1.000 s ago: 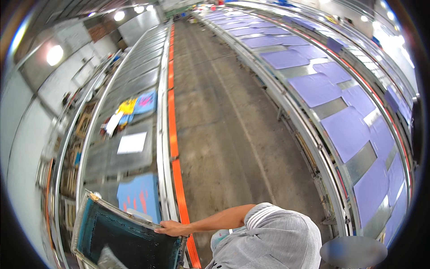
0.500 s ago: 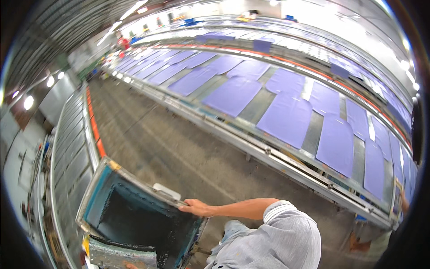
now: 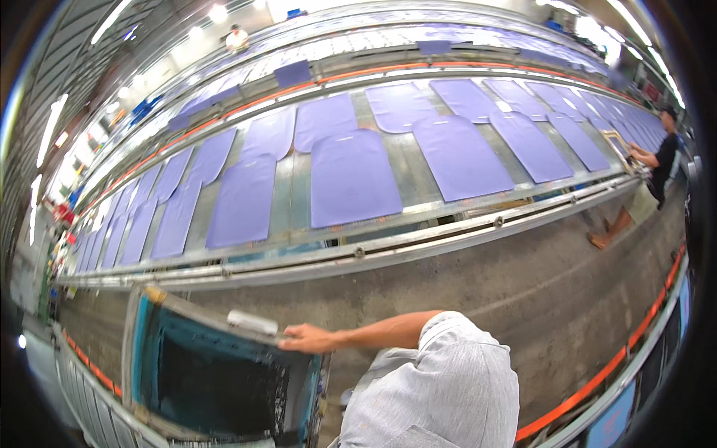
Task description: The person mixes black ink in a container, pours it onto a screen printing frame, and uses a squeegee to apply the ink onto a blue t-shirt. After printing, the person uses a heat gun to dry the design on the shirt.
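A screen-printing frame (image 3: 140, 351) is tilted at the lower left, with a dark, ink-smeared mesh and teal borders inside its worn rim. My right hand (image 3: 310, 338) has its fingers closed round the frame's upper rim near the right corner. Just left of those fingers, a pale block-like piece (image 3: 252, 322) sits on the same rim. My right arm reaches left across the view from a grey sleeve. My left hand is out of view, and the bottom edge cuts off the frame's lower part.
A long printing table (image 3: 291, 187) with a metal rail (image 3: 358, 252) carries rows of purple cut fabric panels (image 3: 355, 179). Another person (image 3: 663, 160) at the right holds a frame (image 3: 617, 145) at its edge. An orange-edged table (image 3: 597, 381) lies behind me, across the concrete aisle (image 3: 553, 276).
My view has swung right, bringing the long table and the other person into fuller sight. The squeegee at the frame's lower edge has left view. My right hand keeps its grip.
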`<control>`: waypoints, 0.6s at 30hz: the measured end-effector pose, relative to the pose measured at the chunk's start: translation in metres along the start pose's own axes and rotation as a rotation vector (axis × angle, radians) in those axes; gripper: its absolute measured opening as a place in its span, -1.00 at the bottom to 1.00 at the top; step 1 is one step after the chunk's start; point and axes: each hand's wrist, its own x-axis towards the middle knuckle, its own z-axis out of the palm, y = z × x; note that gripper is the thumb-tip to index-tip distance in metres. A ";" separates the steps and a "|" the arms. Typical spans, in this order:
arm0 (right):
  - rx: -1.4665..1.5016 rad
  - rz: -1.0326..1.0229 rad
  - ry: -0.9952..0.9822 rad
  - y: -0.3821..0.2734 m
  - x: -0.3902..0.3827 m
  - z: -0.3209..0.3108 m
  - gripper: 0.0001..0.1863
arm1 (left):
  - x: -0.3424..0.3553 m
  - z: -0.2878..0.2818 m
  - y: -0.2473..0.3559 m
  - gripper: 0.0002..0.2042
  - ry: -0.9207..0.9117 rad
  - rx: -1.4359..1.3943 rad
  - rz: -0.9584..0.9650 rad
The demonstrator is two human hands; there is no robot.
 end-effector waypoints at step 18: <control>0.055 -0.042 0.315 -0.056 0.599 0.311 -0.56 | 0.693 -0.011 -0.298 -0.38 -0.030 -0.533 -0.106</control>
